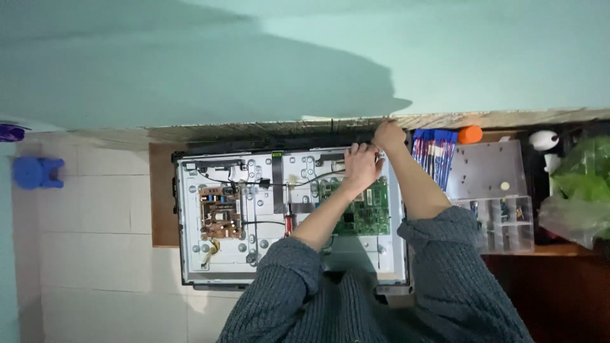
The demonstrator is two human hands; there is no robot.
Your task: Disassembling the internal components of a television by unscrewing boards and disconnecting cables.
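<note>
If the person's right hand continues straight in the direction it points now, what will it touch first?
The right hand points toward the far edge of the opened flat-screen panel. Going on, it would probably meet the dark rough strip at the foot of the pale green wall first; depth is unclear.

Opened panel (267,244): matt silver sheet metal, smooth, with pressed ribs and bright screw heads; on it a green board (368,213) with a dull lacquered face near its right edge, a brown board (220,213) of rougher look towards its left edge, and a screwdriver (288,223) with a glossy red plastic handle at its middle. Bench (162,203) under it: plain wood, matt, worn along its far edge. At the bench's right end, an organiser (486,171) of clear smooth plastic; both sleeves (286,286) coarse grey ribbed knit.
</note>
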